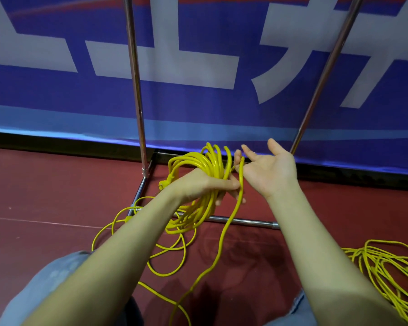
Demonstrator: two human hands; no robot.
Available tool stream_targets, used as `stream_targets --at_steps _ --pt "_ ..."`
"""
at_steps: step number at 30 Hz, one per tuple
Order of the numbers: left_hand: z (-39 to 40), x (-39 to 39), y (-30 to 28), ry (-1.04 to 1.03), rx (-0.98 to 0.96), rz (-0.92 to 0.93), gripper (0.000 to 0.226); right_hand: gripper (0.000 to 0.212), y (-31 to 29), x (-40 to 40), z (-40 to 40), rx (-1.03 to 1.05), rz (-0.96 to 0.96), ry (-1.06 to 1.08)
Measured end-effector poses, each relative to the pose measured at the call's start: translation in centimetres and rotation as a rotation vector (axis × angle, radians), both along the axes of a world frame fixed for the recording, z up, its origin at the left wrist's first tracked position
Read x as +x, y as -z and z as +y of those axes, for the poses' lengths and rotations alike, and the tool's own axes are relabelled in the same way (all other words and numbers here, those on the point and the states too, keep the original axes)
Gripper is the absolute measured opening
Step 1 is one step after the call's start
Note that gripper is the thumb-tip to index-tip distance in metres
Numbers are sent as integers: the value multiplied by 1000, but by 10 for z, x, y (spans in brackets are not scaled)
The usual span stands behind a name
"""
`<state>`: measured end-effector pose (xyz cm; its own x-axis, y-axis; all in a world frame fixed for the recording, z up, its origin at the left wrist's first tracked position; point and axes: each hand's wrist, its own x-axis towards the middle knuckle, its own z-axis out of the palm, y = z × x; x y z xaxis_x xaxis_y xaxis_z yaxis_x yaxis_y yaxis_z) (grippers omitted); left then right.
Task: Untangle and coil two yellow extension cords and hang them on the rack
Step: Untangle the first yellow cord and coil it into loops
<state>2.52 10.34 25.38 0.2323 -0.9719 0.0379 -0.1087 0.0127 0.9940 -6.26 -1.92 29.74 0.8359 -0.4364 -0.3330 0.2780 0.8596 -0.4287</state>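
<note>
A yellow extension cord coil [198,165] of several loops is gripped in my left hand [205,187], held above the floor. One strand of the same cord [231,215] runs over the fingers of my right hand [269,170], whose palm faces up with fingers spread, and drops to loose loops on the floor [165,255]. A yellow plug [164,183] pokes out left of my left wrist. The second yellow cord [386,267] lies in a tangled pile on the floor at the right. The metal rack [134,74] stands right behind the coil.
The rack's second upright [325,71] slants at the right, and its base bar [245,221] lies on the red floor under my hands. A blue banner with white letters [198,67] covers the wall behind. My knees in blue jeans [45,290] show at the bottom.
</note>
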Motion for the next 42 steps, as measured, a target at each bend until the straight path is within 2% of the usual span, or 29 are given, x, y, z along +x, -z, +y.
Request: stream_targets --at_steps 2,3,7,10,13,17,19,21,23,26,32,36,42 --pt "-1 0 0 35 25 52 5 62 0 -1 -2 -32 7 -42" --pt "-1 -1 0 28 33 76 7 64 1 -2 -3 -57 20 -73" --pt "-6 0 0 -99 -34 122 9 66 7 -5 -5 -277 191 -167" --pt "-10 6 -4 -251 -141 333 12 52 14 -10 -8 -425 328 -212" --pt "-13 11 -8 -396 -204 537 14 36 19 -12 -3 -583 404 -343" --pt "-10 22 -4 -522 -203 635 30 19 25 -11 11 -851 387 -509" --pt "-8 23 -5 -590 -233 665 22 12 29 -10 15 -999 374 -501" --pt "-5 24 -7 -619 -264 697 7 12 30 -8 18 -1050 361 -442" --pt "-3 25 -10 -632 -273 735 10 12 27 -7 18 -1004 329 -415" --pt "2 28 -11 -606 -193 760 15 12 18 -6 13 -790 195 -303" --pt "3 12 -5 -275 75 597 22 10 7 -7 -2 -474 18 30" --pt "2 -1 3 -92 105 446 20 13 4 -3 -7 -379 -63 158" --pt "-2 -10 5 13 38 442 23 17 5 -3 -13 -365 -80 213"
